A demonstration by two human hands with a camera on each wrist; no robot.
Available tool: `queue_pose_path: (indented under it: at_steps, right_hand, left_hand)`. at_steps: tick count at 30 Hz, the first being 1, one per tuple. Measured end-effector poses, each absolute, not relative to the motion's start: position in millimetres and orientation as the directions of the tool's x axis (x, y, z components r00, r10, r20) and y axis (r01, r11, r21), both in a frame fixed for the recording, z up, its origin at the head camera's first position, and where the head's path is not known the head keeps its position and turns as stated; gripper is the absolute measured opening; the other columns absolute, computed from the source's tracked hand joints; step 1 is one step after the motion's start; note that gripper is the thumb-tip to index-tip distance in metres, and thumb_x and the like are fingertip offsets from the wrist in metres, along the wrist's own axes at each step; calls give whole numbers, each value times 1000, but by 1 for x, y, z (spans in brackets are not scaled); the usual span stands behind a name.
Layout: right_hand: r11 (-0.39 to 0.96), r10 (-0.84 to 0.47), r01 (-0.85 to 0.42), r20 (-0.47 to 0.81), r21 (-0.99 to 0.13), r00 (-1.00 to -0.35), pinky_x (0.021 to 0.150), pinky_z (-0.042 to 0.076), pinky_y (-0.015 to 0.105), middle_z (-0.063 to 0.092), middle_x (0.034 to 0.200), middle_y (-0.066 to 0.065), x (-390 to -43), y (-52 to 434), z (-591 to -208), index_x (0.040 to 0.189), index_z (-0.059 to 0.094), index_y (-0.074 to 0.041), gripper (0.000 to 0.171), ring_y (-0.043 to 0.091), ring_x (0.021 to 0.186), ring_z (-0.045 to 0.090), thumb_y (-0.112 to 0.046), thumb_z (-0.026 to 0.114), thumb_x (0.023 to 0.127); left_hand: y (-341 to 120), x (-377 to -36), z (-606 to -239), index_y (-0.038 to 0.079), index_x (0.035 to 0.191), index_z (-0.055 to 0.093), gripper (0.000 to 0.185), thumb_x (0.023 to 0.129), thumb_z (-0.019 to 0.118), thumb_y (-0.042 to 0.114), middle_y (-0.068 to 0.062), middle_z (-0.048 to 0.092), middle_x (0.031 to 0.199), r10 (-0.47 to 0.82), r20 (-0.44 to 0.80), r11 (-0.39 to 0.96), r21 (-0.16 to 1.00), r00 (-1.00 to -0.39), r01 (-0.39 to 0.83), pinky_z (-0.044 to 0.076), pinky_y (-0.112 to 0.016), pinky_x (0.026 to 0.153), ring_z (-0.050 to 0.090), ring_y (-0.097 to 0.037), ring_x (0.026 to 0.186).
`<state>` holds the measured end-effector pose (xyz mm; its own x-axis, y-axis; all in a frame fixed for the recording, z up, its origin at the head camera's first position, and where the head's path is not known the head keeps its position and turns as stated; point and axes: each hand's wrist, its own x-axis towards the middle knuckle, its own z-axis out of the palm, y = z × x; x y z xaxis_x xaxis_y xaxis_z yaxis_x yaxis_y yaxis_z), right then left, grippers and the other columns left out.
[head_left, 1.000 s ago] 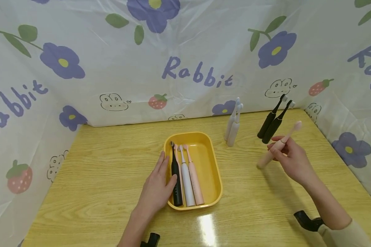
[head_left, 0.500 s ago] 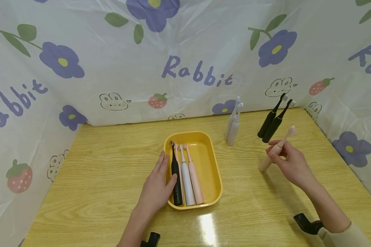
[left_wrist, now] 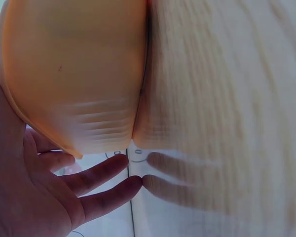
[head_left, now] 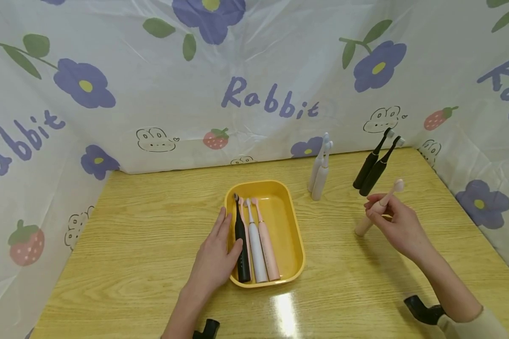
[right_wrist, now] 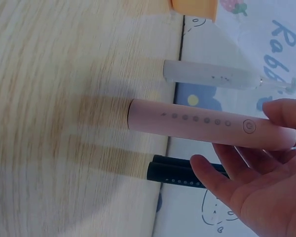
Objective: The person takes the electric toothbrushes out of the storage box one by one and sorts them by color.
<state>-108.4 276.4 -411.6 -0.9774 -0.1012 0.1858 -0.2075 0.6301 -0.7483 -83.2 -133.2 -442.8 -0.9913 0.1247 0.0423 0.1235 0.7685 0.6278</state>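
Observation:
My right hand (head_left: 400,228) holds a pink electric toothbrush (right_wrist: 187,120) between thumb and fingers around its upper handle. It stands nearly upright, base down close to the tabletop and brush head up. My left hand (head_left: 216,256) lies along the left wall of a yellow tray (head_left: 299,245), with its thumb over the rim and its fingers stretched along the outside; the left wrist view shows those fingers (left_wrist: 106,197) extended beside the wall. Inside the tray lie a black toothbrush (head_left: 242,249), a white toothbrush (head_left: 258,252) and two pink ones, one of them (head_left: 269,249) at the right.
Two white toothbrushes (head_left: 321,181) stand upright behind the tray's right side. Farther right, two black toothbrushes (head_left: 374,174) stand close together, just beyond my right hand. A printed cloth (head_left: 271,56) walls in the wooden table (head_left: 152,226) at the back and sides.
My right hand has brought the pink toothbrush slightly down, its head dropping lower and a little left. My left hand and the tray have stayed in place.

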Motion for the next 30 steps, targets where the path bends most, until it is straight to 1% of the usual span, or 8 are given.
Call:
queue_pose_path:
  at_steps: [2, 8, 12, 15, 17, 21, 24, 30]
  right_hand:
    - [618, -100, -211, 191, -757, -977, 83, 43, 5, 66, 122, 20, -108, 276, -412, 120, 61, 1, 21, -15, 102, 53, -13, 60, 104]
    - [597, -88, -215, 204, -773, -975, 85, 43, 5, 65, 124, 18, -107, 274, -411, 102, 59, -1, 12, -10, 104, 55, -12, 61, 104]
    - [580, -65, -220, 224, -784, -972, 87, 42, 4, 64, 124, 16, -106, 271, -408, 124, 57, 4, 25, -11, 105, 54, -11, 61, 104]
    - [536, -17, -244, 279, -808, -960, 89, 42, 5, 61, 124, 8, -105, 267, -404, 142, 45, 4, 43, -7, 109, 54, -7, 61, 103]
    - [480, 29, -278, 332, -832, -943, 91, 42, 6, 58, 124, 2, -104, 264, -402, 144, 40, 3, 47, -2, 112, 54, -2, 60, 102]
    - [248, 139, -395, 436, -885, -889, 95, 43, 13, 54, 124, 2, -102, 259, -396, 145, 38, -2, 49, 11, 117, 54, 8, 54, 100]
    - [76, 200, -513, 517, -855, -832, 98, 41, 18, 54, 126, 7, -101, 257, -394, 144, 40, -2, 47, 17, 121, 53, 10, 50, 100]
    - [-28, 233, -720, 696, -693, -679, 103, 42, 24, 55, 131, 13, -101, 251, -387, 141, 40, 6, 42, 23, 125, 54, 3, 53, 101]
  left_hand:
    - [-133, -83, -443, 4, 162, 29, 71, 103, 60, 29, -5, 13, 171, 124, 44, 768, 629, -991, 124, 38, -60, 110, 37, -41, 145]
    - [-133, -82, -443, 5, 162, 29, 71, 103, 60, 29, -5, 13, 171, 125, 47, 768, 628, -991, 127, 38, -60, 111, 36, -41, 145]
    - [-133, -82, -442, 5, 162, 28, 71, 103, 60, 29, -5, 13, 171, 124, 48, 770, 625, -991, 126, 38, -59, 111, 36, -41, 145]
    - [-134, -82, -442, 5, 162, 29, 71, 103, 60, 29, -4, 13, 171, 122, 50, 769, 626, -991, 126, 38, -59, 111, 36, -41, 145]
    - [-134, -82, -442, 5, 162, 28, 71, 103, 60, 29, -4, 12, 171, 121, 50, 768, 627, -991, 126, 38, -59, 111, 36, -41, 145]
    - [-134, -82, -443, 5, 162, 29, 71, 103, 60, 30, -5, 13, 171, 120, 50, 770, 625, -992, 125, 38, -59, 111, 36, -40, 145]
    - [-134, -82, -443, 4, 162, 29, 71, 103, 60, 30, -5, 13, 171, 121, 54, 773, 621, -991, 128, 38, -59, 111, 36, -40, 145]
    - [-134, -82, -444, 4, 162, 29, 71, 103, 60, 30, -5, 13, 171, 122, 55, 772, 623, -991, 129, 38, -59, 111, 37, -40, 145]
